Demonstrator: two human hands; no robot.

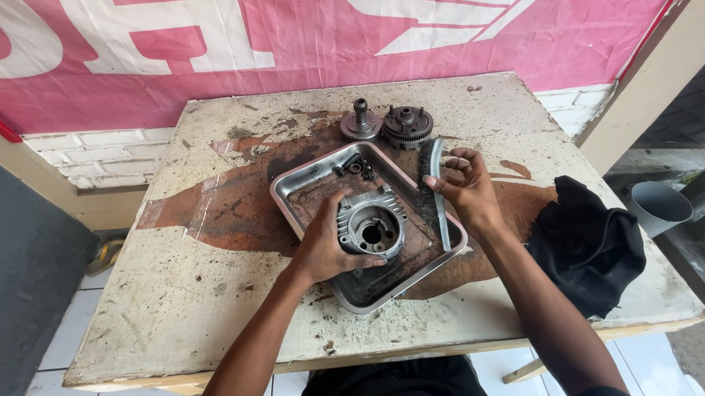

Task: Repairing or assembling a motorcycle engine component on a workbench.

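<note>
The left hand (323,249) grips a finned metal engine cylinder (370,226), fingers curled around its left side and thumb at its lower edge. The cylinder sits inside a shallow steel tray (306,179) in the middle of the worn tabletop (171,291). It looks like cast metal, so I judge it heavy, stiff and not fragile, but oily and a bit slippery. The fins and the outer wall give the best hold; the smooth bore in the middle gives little.

The right hand (468,189) is closed on a long curved chain guide (432,187), pinching it near its upper part; the lower end lies on the right rim of the tray. This piece seems light and slightly flexible.

Small bolts (356,167) lie in the far corner of the tray. Beyond the tray stand a geared shaft (361,122) and a round gear assembly (408,125). A black cloth (588,245) lies at the right edge of the tabletop.
</note>
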